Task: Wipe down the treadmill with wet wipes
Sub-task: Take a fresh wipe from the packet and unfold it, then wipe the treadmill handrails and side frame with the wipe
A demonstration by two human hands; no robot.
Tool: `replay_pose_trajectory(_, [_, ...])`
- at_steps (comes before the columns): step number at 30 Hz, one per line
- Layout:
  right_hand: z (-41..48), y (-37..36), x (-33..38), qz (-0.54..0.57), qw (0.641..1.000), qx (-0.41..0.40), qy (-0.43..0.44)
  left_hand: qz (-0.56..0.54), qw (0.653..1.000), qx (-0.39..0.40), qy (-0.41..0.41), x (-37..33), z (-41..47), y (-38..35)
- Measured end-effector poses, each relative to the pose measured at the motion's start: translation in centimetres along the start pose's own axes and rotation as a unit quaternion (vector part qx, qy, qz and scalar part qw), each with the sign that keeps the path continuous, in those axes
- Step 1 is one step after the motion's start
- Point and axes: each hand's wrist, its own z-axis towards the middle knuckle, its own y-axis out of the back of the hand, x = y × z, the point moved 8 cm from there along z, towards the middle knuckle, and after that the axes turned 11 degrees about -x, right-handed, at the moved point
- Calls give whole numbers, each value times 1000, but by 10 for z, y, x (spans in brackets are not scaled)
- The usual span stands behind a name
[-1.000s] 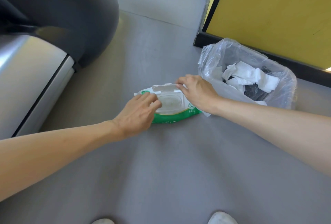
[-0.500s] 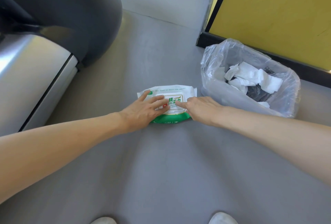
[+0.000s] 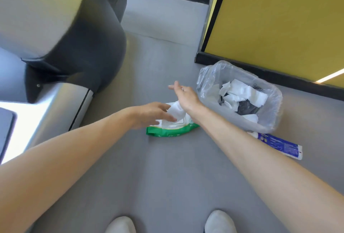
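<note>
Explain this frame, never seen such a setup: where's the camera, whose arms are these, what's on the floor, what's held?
There is no robot here. A person wears one wide-angle camera on the head, looking forward and down, so the two bare arms and the white shoes at the bottom are their own. The big grey and silver body on the left is the treadmill. On the grey floor lies a green and white wet wipe pack. To its right stands a bin lined with a clear bag, with crumpled white wipes inside, and a blue and white tube-like packet lies next to it. The left hand presses flat on the pack. The right hand holds a white wipe that rises out of the pack.
</note>
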Motion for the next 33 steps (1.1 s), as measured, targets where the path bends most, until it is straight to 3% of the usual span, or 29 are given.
replay_pose_trajectory(2, [-22, 20, 31, 30, 999, 10, 4, -138, 989, -37, -38, -29, -29, -2])
replay_pose_trajectory(4, [-49, 52, 64, 78, 997, 18, -14, -201, 978, -32, -49, -64, -68, -13])
replay_pose_trajectory(8, [-115, 142, 143, 167, 984, -13, -55, -269, 963, -25, -2, -139, -148, -29])
replay_pose_trajectory(12, [-191, 229, 227, 345, 929, -3, -132, -247, 968, -31, -18, -244, -241, -43])
replay_pose_trajectory(15, [-240, 291, 286, 337, 934, -28, -111, -235, 970, -52, -43, -322, -314, -52])
replay_pose_trajectory(18, [-279, 348, 331, 308, 943, -71, -101, -235, 960, -142, -46, -377, -376, -49])
replay_pose_trajectory(21, [-315, 389, 370, 287, 948, -80, -109, -275, 928, -245, -58, -418, -435, -32])
replay_pose_trajectory(25, [-369, 414, 427, 249, 960, 47, -118, -275, 898, -330, -94, -466, -525, -7])
replay_pose_trajectory(29, [-430, 427, 509, 90, 968, 233, -18, -145, 908, -356, -166, -525, -634, 4])
replay_pose_trajectory(33, [-507, 416, 612, -9, 940, 324, 110, -13, 896, -390, -211, -565, -759, 7])
